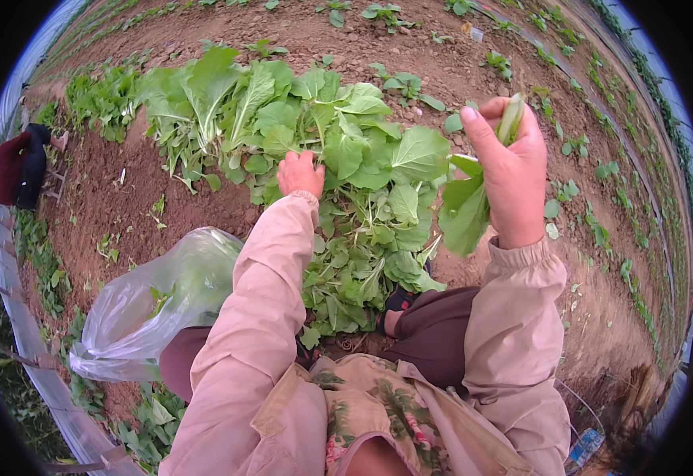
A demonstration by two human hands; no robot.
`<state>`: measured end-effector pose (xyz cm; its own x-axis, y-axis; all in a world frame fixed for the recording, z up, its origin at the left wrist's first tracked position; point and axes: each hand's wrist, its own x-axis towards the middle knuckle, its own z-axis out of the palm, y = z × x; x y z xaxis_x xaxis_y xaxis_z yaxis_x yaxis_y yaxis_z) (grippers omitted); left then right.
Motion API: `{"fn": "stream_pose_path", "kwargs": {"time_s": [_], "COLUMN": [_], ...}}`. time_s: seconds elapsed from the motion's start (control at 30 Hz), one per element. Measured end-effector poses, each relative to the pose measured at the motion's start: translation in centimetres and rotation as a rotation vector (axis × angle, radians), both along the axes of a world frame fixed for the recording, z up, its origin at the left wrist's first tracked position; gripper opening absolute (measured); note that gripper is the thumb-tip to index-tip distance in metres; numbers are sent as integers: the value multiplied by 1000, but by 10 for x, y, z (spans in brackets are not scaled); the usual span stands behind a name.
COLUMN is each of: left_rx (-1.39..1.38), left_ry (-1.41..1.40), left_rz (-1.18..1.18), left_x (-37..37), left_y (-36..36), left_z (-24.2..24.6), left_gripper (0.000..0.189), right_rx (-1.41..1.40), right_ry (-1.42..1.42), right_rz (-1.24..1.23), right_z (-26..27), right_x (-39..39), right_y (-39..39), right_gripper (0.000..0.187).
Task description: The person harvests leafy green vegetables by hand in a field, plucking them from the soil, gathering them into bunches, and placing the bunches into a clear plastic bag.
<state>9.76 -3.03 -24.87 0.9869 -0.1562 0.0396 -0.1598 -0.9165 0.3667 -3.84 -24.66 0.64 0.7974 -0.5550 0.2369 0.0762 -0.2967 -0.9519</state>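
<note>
My right hand is raised at the right, its fingers closed around the pale stem end of a leafy green plant whose broad leaves hang below the palm. My left hand reaches into a long pile of uprooted leafy greens; its fingertips are among the leaves, and whether they grip any is hidden. Smaller greens lie heaped between my feet. A clear plastic bag with green leaves inside rests beside my left leg.
Another person in a dark red top bends over at the far left. Rows of young plants grow in the brown soil ahead and at right. Plastic sheeting edges the left side. A blue printed object lies at lower right.
</note>
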Motion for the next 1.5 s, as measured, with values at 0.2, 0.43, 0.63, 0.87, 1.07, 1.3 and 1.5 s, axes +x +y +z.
{"fn": "stream_pose_path", "kwargs": {"time_s": [0.2,0.43,0.63,0.87,1.07,1.3,1.5], "left_rx": [-47,-240,-375,-614,-883,-859,-839], "left_ry": [-251,-417,166,565,668,542,684], "left_rz": [-103,-408,-500,-586,-522,-394,-412], "left_x": [-2,-11,-43,-69,-74,-83,-83], "left_y": [-2,28,57,87,90,81,82], "left_z": [24,170,261,281,275,254,257], "left_gripper": [18,13,19,26,29,25,17], "right_rx": [-53,-278,-310,-197,170,-155,-262], "right_ry": [82,41,-154,94,70,7,16], "right_rz": [101,275,547,908,980,725,671], "right_z": [-5,-10,-3,3,-25,-31,-32], "right_x": [4,8,2,-10,-5,-5,-5], "right_y": [5,26,53,72,94,103,101], "right_gripper": [17,18,12,34,25,16,21]}}
